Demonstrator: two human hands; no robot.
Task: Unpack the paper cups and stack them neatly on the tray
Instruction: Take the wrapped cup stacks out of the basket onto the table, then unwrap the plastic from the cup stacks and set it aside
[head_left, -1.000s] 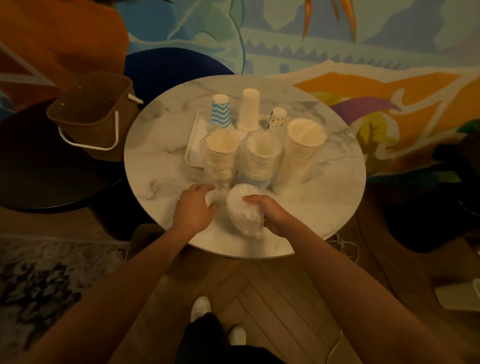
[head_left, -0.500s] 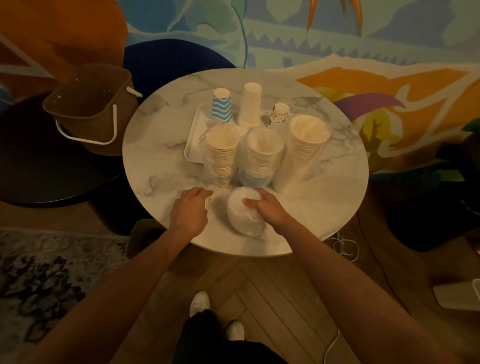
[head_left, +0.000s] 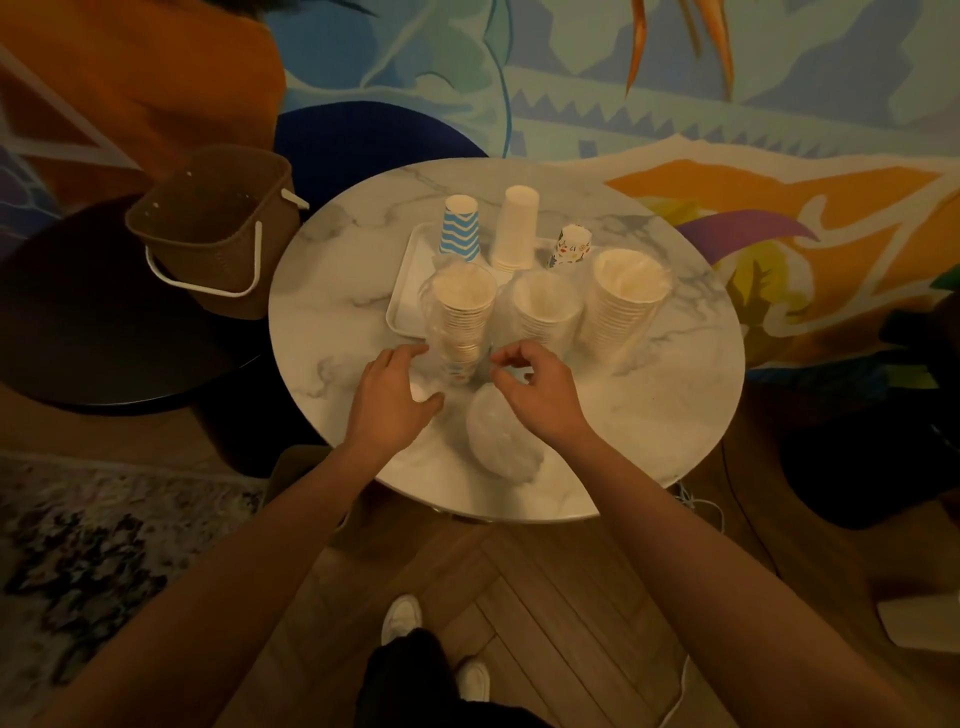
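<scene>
Cups: wrapped cup stack (head_left: 462, 322) stands on surface (head_left: 322, 322) just below tray (head_left: 410, 291), mid-frame. Left hand (head_left: 392, 402) loose-fingered beside it; right hand (head_left: 540, 395) curled, grip unclear.

Desk (head_left: 675, 415): centre of frame.
Tray (head_left: 410, 291): on the desk, upper left part.
Row of upturned cups (head_left: 515, 228): along the tray's far side.
Left stack (head_left: 462, 317), middle stack (head_left: 543, 317), right stack (head_left: 626, 301): side by side below that row.
Wrapper (head_left: 498, 436): near the desk's lower edge.
Basket (head_left: 208, 234): on a side table (head_left: 104, 338), left of the desk.
</scene>
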